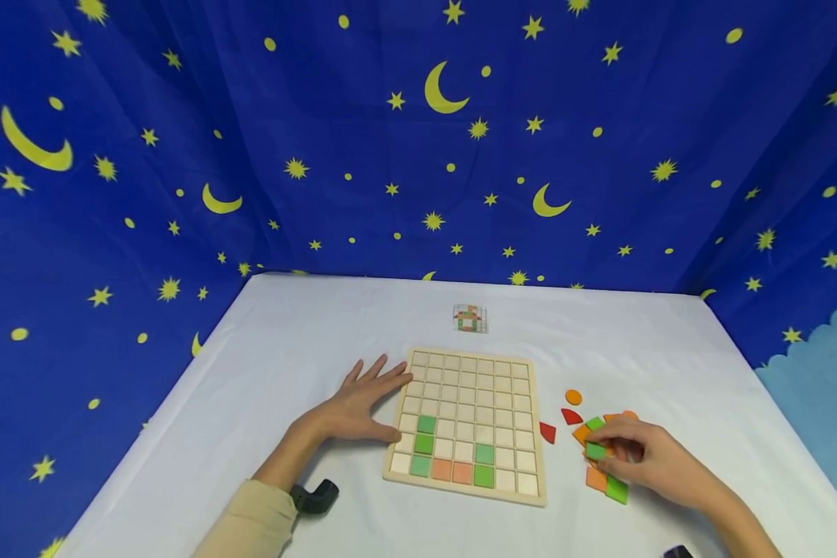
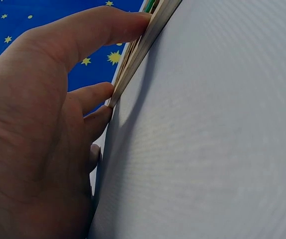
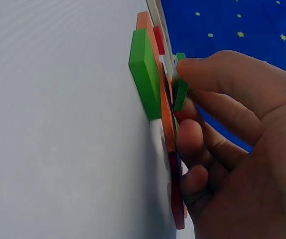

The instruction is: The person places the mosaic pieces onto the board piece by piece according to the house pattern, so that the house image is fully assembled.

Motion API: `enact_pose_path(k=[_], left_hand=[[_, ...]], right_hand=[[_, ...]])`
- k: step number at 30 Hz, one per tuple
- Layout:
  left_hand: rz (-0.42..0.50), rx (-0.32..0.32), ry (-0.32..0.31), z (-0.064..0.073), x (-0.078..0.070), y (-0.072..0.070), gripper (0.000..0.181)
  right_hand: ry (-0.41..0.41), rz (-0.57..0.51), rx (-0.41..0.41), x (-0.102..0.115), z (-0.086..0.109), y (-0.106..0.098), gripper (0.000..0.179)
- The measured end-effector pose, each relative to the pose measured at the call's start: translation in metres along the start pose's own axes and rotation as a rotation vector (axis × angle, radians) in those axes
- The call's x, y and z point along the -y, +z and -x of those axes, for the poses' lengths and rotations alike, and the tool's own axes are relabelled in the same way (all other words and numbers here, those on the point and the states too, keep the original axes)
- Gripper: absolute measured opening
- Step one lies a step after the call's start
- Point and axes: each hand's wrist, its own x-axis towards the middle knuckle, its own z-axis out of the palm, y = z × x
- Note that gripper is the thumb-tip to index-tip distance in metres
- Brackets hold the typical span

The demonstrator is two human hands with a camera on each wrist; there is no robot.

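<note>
A wooden grid board lies on the white table, with several green and orange square tiles set in its lower cells. Its left edge is touched by the thumb and fingertips of my left hand, whose fingers are spread. To the right of the board, my right hand pinches a green square tile between thumb and fingers. That tile is held just over a loose pile of orange, green and red pieces. A green tile and an orange tile show at the pile's near side.
Behind the board lies a small pattern card. An orange disc and red quarter-round pieces lie between board and pile. A black curved object sits by the left wrist. Blue star-printed cloth surrounds the white table.
</note>
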Motion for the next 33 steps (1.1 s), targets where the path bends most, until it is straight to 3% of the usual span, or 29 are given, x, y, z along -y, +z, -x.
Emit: enact_pose_path(k=[8,16,22,29,33], left_hand=[[-0.009,0.001,0.003,0.0,0.001,0.001,0.098],[-0.001,-0.004,0.015,0.0,0.001,0.0,0.098],[-0.001,-0.004,0.015,-0.001,0.002,0.001,0.098],[0.014,-0.02,0.031,0.0,0.004,0.003,0.097],[0.02,-0.017,0.03,0.0,0.004,0.003,0.097]], right_hand=[[-0.03,0.128,-0.012,0.011,-0.012,0.004,0.027],[-0.038,0.147,-0.003,0.023,-0.027,0.012,0.025],[-0.038,0.172,-0.06,0.034,-0.037,0.021,0.027],[-0.166,0.138,-0.056,0.044,-0.046,0.029,0.028],[-0.193,0.136,-0.034,0.046,-0.05,0.034,0.028]])
